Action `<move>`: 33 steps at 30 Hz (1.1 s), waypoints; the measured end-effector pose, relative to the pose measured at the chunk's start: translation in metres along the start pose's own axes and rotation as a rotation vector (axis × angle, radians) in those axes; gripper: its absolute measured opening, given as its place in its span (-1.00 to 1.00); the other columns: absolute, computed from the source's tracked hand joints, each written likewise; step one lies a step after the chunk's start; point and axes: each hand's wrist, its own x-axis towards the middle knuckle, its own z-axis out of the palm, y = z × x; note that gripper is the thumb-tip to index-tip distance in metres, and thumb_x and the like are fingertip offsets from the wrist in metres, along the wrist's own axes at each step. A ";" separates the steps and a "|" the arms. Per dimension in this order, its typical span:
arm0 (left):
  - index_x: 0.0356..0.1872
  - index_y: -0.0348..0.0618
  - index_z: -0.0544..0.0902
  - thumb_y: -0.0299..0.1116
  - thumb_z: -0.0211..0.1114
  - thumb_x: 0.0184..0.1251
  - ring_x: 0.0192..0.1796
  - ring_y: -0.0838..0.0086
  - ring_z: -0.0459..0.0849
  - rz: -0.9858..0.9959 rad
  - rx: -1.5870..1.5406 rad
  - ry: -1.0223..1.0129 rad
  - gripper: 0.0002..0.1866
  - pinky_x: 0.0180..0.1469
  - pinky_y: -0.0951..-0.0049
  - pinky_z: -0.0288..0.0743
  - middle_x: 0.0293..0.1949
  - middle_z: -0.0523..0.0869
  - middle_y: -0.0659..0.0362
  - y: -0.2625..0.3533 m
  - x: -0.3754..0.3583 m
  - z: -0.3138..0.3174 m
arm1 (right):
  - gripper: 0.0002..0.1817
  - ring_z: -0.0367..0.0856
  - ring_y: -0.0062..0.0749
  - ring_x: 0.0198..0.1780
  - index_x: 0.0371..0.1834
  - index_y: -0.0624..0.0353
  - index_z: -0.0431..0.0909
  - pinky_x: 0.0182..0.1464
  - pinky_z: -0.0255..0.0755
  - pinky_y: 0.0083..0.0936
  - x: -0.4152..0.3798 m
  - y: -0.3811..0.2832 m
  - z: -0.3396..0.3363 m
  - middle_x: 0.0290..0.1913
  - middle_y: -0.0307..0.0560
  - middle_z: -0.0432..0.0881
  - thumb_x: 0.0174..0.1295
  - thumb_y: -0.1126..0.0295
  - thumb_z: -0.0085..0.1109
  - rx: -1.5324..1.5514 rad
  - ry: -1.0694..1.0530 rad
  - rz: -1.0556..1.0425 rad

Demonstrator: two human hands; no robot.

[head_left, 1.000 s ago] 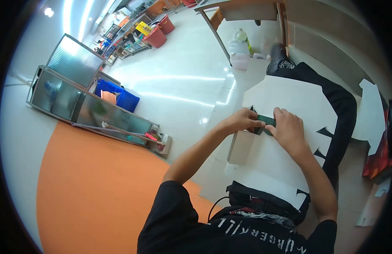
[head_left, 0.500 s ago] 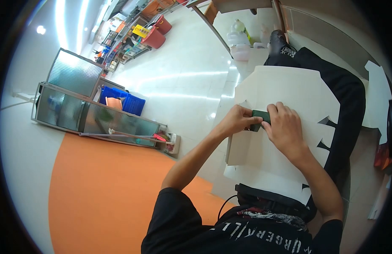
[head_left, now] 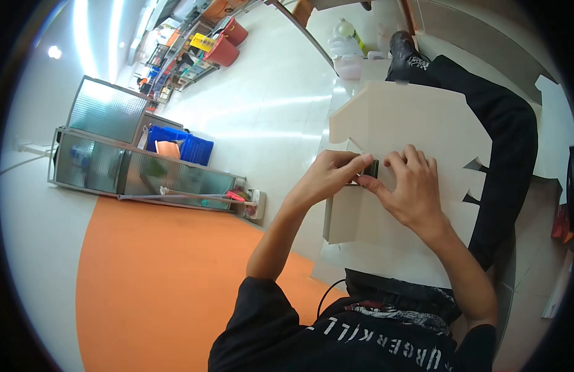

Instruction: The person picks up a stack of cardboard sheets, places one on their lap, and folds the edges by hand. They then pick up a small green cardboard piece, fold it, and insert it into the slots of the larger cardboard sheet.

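Note:
A large pale cardboard sheet (head_left: 417,130) with cut corners and slots lies across my lap. At its left side, my left hand (head_left: 333,173) pinches a small dark green block (head_left: 374,168) between thumb and fingers, close to a slit in the sheet. The block now shows as a narrow upright strip, partly hidden by the thumb. My right hand (head_left: 414,189) is over the sheet just to the right, its thumb tip reaching under the block while its bent fingers stay apart from it. A folded flap (head_left: 343,214) of the cardboard stands below my left hand.
My black-trousered leg (head_left: 513,142) stretches along the right side of the sheet. Plastic bottles (head_left: 346,46) stand on the floor ahead. A glass-panelled cabinet (head_left: 138,177) lies at the left with a blue crate (head_left: 194,149) behind it. Red buckets (head_left: 224,51) are farther off.
The green block has turned from showing its broad face to its narrow side. My right fingers have come off it, and a left part of the sheet has spread outward.

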 end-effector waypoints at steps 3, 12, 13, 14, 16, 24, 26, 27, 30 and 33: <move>-0.19 -0.41 0.69 -0.04 0.30 0.32 -0.30 0.59 0.58 -0.004 0.172 -0.017 -0.52 -0.31 0.52 0.43 -0.42 0.66 0.17 0.009 0.000 0.002 | -0.42 0.45 -0.21 -0.11 -0.24 0.20 0.59 -0.02 0.19 -0.26 -0.003 -0.002 0.008 -0.25 -0.05 0.48 0.12 -0.19 0.25 -0.012 0.034 -0.032; -0.05 -0.39 0.61 -0.17 0.24 0.33 -0.20 0.55 0.57 0.021 -0.286 -0.013 -0.58 -0.13 0.49 0.49 -0.28 0.62 0.20 -0.032 0.008 -0.011 | -0.45 0.41 -0.27 -0.07 0.07 0.12 0.55 0.00 0.15 -0.27 -0.016 0.002 0.025 -0.24 -0.12 0.45 0.14 -0.04 0.27 0.014 0.047 -0.169; 0.02 -0.43 0.54 -0.19 0.21 0.36 -0.15 0.48 0.60 0.005 -0.435 0.005 -0.56 -0.11 0.45 0.52 -0.17 0.63 0.12 -0.057 0.020 -0.013 | -0.46 0.41 -0.27 -0.07 0.09 0.11 0.55 0.00 0.15 -0.27 -0.015 0.002 0.026 -0.24 -0.13 0.45 0.14 -0.01 0.28 0.007 0.043 -0.167; 0.03 -0.46 0.50 -0.21 0.20 0.37 -0.09 0.41 0.61 0.015 -0.514 -0.030 -0.56 -0.09 0.39 0.54 -0.08 0.62 0.04 -0.053 0.020 -0.014 | -0.48 0.39 -0.30 -0.07 0.09 0.09 0.55 0.00 0.15 -0.27 -0.015 0.004 0.028 -0.23 -0.16 0.44 0.13 0.02 0.29 0.009 0.034 -0.162; 0.01 -0.44 0.52 -0.17 0.16 0.39 -0.07 0.37 0.61 0.015 -0.636 -0.012 -0.56 -0.06 0.36 0.53 -0.08 0.62 0.02 -0.072 0.031 -0.013 | -0.48 0.38 -0.32 -0.07 0.08 0.09 0.55 0.00 0.14 -0.28 -0.016 0.008 0.031 -0.23 -0.17 0.43 0.13 0.04 0.31 -0.018 0.040 -0.174; 0.30 -0.39 0.37 0.14 -0.07 0.50 0.10 0.31 0.57 0.127 -0.724 -0.074 -0.29 0.12 0.33 0.45 0.14 0.57 -0.05 -0.096 0.017 -0.001 | -0.51 0.42 -0.25 0.00 0.11 0.12 0.55 0.17 0.17 -0.19 -0.029 0.009 0.031 -0.12 -0.09 0.46 0.11 0.19 0.33 0.001 0.035 -0.189; 0.34 -0.39 0.33 0.15 0.00 0.46 0.13 0.31 0.55 0.076 -0.701 -0.106 -0.25 0.14 0.31 0.44 0.14 0.57 -0.05 -0.120 -0.011 0.002 | -0.53 0.42 -0.18 0.08 0.08 0.13 0.55 0.25 0.15 -0.12 -0.040 0.012 0.021 -0.05 -0.04 0.48 0.10 0.21 0.35 -0.004 0.017 -0.200; 0.35 -0.39 0.31 0.16 0.04 0.44 0.15 0.31 0.54 0.050 -0.686 -0.122 -0.23 0.15 0.30 0.44 0.15 0.57 -0.05 -0.132 -0.026 0.001 | -0.53 0.43 -0.15 0.12 0.06 0.13 0.55 0.29 0.14 -0.08 -0.045 0.011 0.016 -0.01 -0.01 0.48 0.09 0.22 0.35 -0.003 0.011 -0.205; 0.31 -0.44 0.33 -0.04 0.47 0.14 0.02 0.40 0.61 -0.035 -0.278 -0.314 -0.14 -0.04 0.32 0.57 0.04 0.62 -0.02 -0.157 -0.059 0.001 | -0.54 0.41 -0.10 0.20 0.04 0.14 0.54 0.32 0.12 -0.02 -0.065 0.008 0.006 0.06 0.02 0.48 0.06 0.25 0.38 -0.049 -0.042 -0.221; 0.24 -0.45 0.39 -0.14 0.51 0.11 -0.14 0.42 0.66 -0.133 -0.246 -0.448 -0.22 -0.18 0.38 0.61 -0.04 0.65 -0.01 -0.126 -0.056 0.005 | -0.55 0.47 -0.04 0.15 0.02 0.17 0.55 0.25 0.26 -0.07 -0.089 0.018 -0.019 0.04 0.04 0.51 0.04 0.32 0.39 -0.050 0.007 -0.156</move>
